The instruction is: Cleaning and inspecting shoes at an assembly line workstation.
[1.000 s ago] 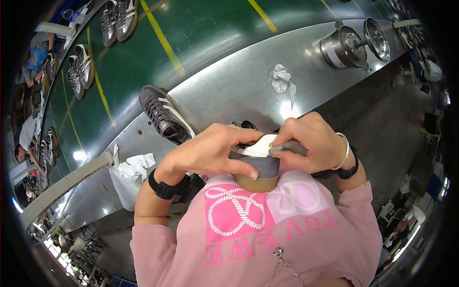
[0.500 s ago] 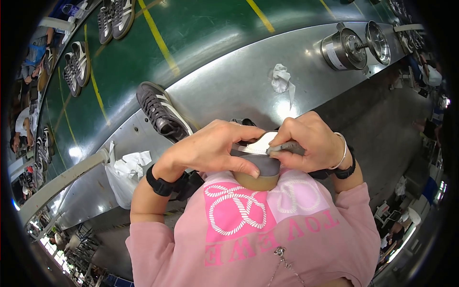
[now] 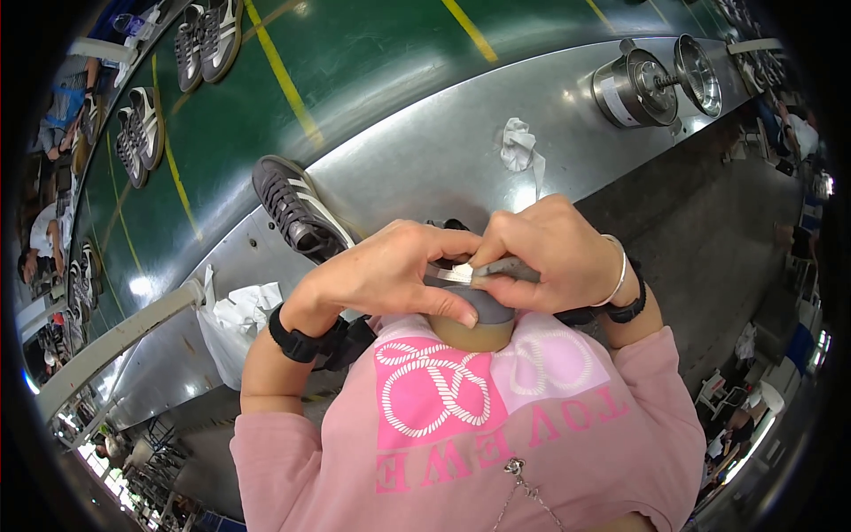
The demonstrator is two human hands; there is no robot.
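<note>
Close against my shirt, a grey shoe (image 3: 476, 304) with a tan sole is held by my left hand (image 3: 386, 268). The thumb presses on its rounded grey end and the fingers lie along the far side. My right hand (image 3: 551, 255) pinches a small grey, rubber-like piece (image 3: 512, 269) against the white part of the shoe. My fingers hide much of that white part. On the bench beyond my left hand rests another grey shoe (image 3: 297, 208) with white stripes and laces.
A green conveyor belt (image 3: 372, 62) carries shoe pairs (image 3: 142, 133) at far left. The metal bench (image 3: 417, 160) holds a crumpled white tissue (image 3: 521, 146) and a steel canister (image 3: 634, 93) with a round dish. A pale rail (image 3: 115, 341) and a white plastic bag (image 3: 226, 341) are at left.
My right hand has moved slightly left and farther from me over the shoe, covering more of its white part. My left hand keeps its hold. The whole view has shifted a little.
</note>
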